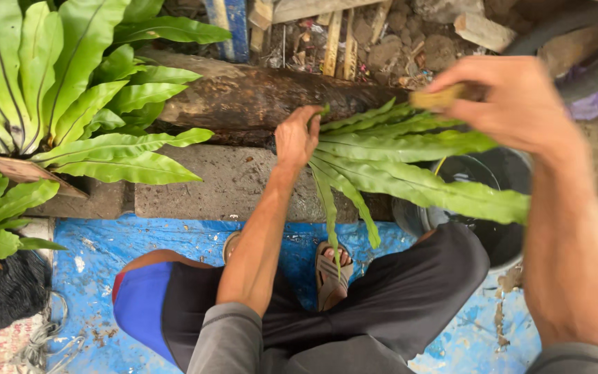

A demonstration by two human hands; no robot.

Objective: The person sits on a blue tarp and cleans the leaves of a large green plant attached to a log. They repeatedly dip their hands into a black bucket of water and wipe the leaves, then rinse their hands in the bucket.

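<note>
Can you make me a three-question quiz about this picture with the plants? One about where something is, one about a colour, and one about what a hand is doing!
1. Where does the dark log lie?
A. Across the top of the stone block
B. Inside the bucket
C. On the person's lap

2. What colour is the sheet on the ground?
A. Red
B. Blue
C. Yellow

3. What is the left hand doing?
A. Resting flat on the knee
B. Holding a sandal
C. Gripping the fern where its leaves meet

Answers:
1. A, the log stretches along the block, behind the hands.
2. B, the sheet under the person's legs is bright blue with worn patches.
3. C, the fingers close around the base of the long green leaves, while the right hand holds a tan, stick-like thing.
</note>
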